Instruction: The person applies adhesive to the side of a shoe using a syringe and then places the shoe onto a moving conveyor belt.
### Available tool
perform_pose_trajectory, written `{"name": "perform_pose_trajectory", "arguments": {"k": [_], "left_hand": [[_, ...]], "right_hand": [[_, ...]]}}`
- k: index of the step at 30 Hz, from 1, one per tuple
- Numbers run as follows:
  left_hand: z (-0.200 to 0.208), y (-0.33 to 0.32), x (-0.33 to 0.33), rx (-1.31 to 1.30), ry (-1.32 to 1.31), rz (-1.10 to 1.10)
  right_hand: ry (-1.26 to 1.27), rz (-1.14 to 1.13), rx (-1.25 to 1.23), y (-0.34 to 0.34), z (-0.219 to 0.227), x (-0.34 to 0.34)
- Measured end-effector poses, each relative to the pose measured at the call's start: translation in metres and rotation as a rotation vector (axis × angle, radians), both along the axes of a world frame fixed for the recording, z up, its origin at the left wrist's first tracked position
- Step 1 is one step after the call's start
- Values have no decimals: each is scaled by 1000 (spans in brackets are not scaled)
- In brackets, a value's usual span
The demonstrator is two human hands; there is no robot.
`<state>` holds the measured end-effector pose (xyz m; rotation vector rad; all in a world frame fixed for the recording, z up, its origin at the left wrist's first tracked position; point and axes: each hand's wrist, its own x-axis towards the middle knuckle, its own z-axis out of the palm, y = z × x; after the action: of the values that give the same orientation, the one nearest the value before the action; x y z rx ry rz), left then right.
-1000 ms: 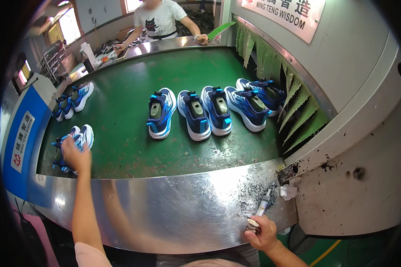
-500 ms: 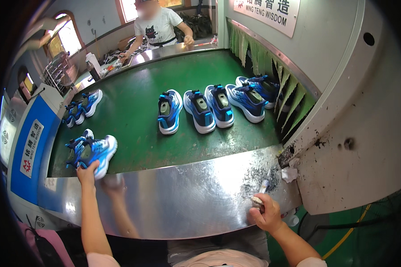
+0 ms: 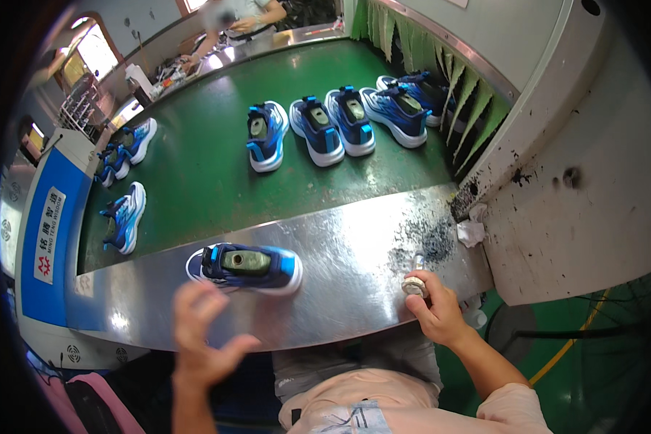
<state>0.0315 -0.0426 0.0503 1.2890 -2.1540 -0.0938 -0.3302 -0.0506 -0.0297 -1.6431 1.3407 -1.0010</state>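
A blue and white sports shoe (image 3: 276,270) with a green last inside stands on the metal ledge (image 3: 354,246), its heel toward the right. Just on the near side of it is my left hand (image 3: 208,336), fingers spread, slightly blurred and holding nothing. My right hand (image 3: 441,312) grips a small tool with a round, whitish end (image 3: 414,286) at the ledge's right part. Its exact kind does not show. Similar shoes rest on the green belt (image 3: 195,210): a single shoe (image 3: 128,218) near the left end and a small group (image 3: 139,139) behind it.
More blue shoes (image 3: 315,132) form a row toward the right, the last ones by a torn green strip curtain (image 3: 477,108). Black smudges and a crumpled white paper (image 3: 471,230) mark the ledge's right end. A blue-fronted box (image 3: 58,210) bounds the left. Across the belt, a person (image 3: 249,22) works.
My left hand has brought one shoe from the belt's left end onto the ledge and let go of it. My right hand still holds the small tool. The view has tilted downward.
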Motion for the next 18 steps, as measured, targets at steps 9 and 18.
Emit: {"name": "perform_pose_trajectory", "arguments": {"k": [9, 18], "left_hand": [[3, -95, -31, 217, -101, -48], [-27, 4, -40, -80, -118, -120]], "right_hand": [[-903, -239, 466, -18, 31, -32], [-419, -289, 298, 0, 17, -12]]}}
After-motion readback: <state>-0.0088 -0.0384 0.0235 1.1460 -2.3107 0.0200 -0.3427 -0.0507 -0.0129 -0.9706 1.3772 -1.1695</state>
